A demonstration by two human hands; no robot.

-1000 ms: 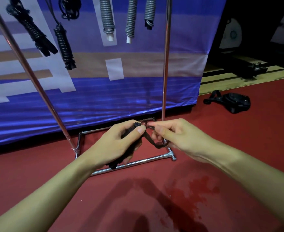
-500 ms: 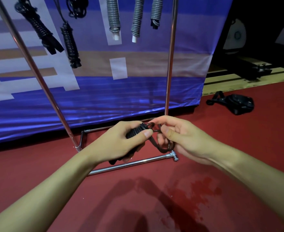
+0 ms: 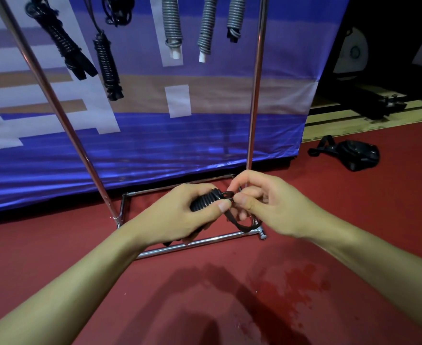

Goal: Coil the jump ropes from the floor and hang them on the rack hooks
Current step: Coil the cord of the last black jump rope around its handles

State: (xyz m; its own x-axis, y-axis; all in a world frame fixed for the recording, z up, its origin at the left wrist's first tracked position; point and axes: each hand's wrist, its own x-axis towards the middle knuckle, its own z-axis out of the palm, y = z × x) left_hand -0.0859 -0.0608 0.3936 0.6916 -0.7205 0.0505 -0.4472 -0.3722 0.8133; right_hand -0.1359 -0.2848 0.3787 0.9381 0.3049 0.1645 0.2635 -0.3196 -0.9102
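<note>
My left hand [image 3: 180, 215] grips a black jump rope [image 3: 206, 200] wound into a tight coil, thumb pressed on its end. My right hand [image 3: 267, 202] pinches the rope's loose end right beside that coil, and a short black loop [image 3: 239, 226] hangs below the fingers. Both hands hover above the foot of a chrome rack [image 3: 197, 242]. Higher up on the rack hang coiled ropes: black ones [image 3: 105, 63] at the left and grey ones [image 3: 207, 28] at the right. The hooks are out of frame.
The rack's two chrome poles [image 3: 256, 83] rise in front of a blue banner [image 3: 155, 145]. A black bag [image 3: 354, 155] lies on the red floor at the right. Dark equipment [image 3: 379, 105] stands on a wooden strip behind it.
My right hand has come closer to the coil and the hanging loop has grown shorter as the rope end is worked in. The view has tilted down slightly.
</note>
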